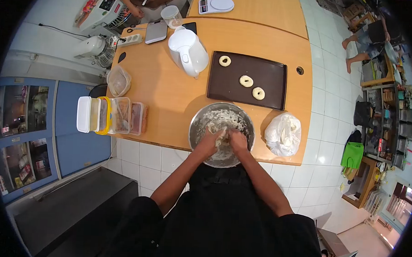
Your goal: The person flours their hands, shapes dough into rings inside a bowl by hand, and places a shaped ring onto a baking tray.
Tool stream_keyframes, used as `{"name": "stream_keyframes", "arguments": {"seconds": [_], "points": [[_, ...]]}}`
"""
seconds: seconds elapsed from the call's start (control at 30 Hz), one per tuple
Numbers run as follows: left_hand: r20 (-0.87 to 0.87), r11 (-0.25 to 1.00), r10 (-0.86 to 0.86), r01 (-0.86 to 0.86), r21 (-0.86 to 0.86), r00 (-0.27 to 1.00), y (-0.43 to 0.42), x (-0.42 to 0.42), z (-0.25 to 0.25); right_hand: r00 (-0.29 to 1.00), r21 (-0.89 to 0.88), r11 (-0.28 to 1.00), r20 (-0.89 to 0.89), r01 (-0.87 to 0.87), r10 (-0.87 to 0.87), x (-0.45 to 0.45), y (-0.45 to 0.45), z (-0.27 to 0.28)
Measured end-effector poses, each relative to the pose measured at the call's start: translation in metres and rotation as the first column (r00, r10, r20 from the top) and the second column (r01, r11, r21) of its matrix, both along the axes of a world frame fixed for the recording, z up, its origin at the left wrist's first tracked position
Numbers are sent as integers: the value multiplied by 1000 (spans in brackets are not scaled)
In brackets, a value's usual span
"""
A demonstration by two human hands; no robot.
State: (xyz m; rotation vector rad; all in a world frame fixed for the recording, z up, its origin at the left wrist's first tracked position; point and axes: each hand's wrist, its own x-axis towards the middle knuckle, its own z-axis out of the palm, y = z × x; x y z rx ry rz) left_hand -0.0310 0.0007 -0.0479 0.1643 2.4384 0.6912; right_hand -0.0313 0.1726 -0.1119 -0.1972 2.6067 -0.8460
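Observation:
A metal bowl [194, 128] stands at the front edge of the wooden table, its inner wall smeared with pale dough. Inside it, my left hand [208, 142] and my right hand [237, 140] are close together. Both are closed on sticky dough [223, 135] between them; some fingertips are hidden in it. Behind the bowl lies a dark baking tray [226, 90] with three pale dough rings [246, 81] on it. To the right of the bowl sits a white plastic bag [283, 134].
A white kettle [188, 50] stands behind left of the bowl. Plastic containers [120, 115] line the left edge. Farther back are a grey scale [156, 32], a jar [172, 16] and a white scale [216, 5]. Another person's hand [136, 11] is at the back left.

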Motion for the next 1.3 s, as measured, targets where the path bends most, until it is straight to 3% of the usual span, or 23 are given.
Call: {"name": "stream_keyframes", "arguments": {"seconds": [0.07, 0.2, 0.3, 0.4, 0.5, 0.6, 0.7, 0.8, 0.87, 1.0, 1.07, 1.1, 1.17, 1.2, 1.27, 1.3], "points": [[-19, 999, 54, -54, 5, 998, 1, -1, 8, 1000, -12, 1000, -19, 14, -15, -2, -3, 0], [12, 985, -122, 123, -124, 992, 0, 6, -17, 998, -79, 995, -7, 66, -66, 3, 1, -47], [-25, 986, -120, 116, -123, 992, 3, 11, -31, 990, -172, 985, 138, 10, 15, -3, 6, -38], [-97, 996, -65, 58, -72, 993, 6, 17, -35, 918, -351, 933, 390, 79, 69, -12, 16, -34], [-203, 1000, -8, 5, -16, 979, 8, 21, -69, 765, -400, 799, 635, 450, -113, -12, 24, -14], [-175, 998, 5, 4, 55, 985, 2, 22, -69, 803, -523, 671, 565, 526, -189, -6, 25, -3], [-155, 982, 106, -79, 172, 982, -5, 10, -64, 958, -595, 752, 214, 284, -192, 5, 13, -11], [-144, 946, 173, -124, 299, 974, -12, 2, -63, 982, -371, 913, -14, 171, -190, 13, 11, 0], [-75, 948, 196, -169, 271, 978, -15, -5, -27, 985, -380, 910, 23, 165, -169, 6, 11, 1], [117, 831, 144, -185, 524, 983, -19, -8, -17, 986, -442, 881, 60, 167, -156, 1, 9, 5], [199, 721, 208, -287, 630, 958, -23, 3, -46, 954, -564, 773, 236, 291, -187, 6, 7, -16], [105, 751, 261, -270, 602, 960, -23, 2, -39, 926, -610, 707, 327, 358, -186, 9, 4, -25], [-82, 804, 345, -249, 541, 935, -13, -2, -15, 689, -592, 412, 712, 692, -134, 6, 3, -11], [-42, 835, 342, -283, 473, 939, -9, -3, -9, 524, -496, 259, 850, 829, -52, 7, 5, -8], [30, 885, 343, -333, 325, 939, -4, -6, -1, 839, -647, 567, 520, 510, -162, 13, 6, -13], [30, 912, 346, -344, 222, 938, -2, -4, -4, 941, -633, 706, 302, 319, -155, 14, 5, -12]]}}
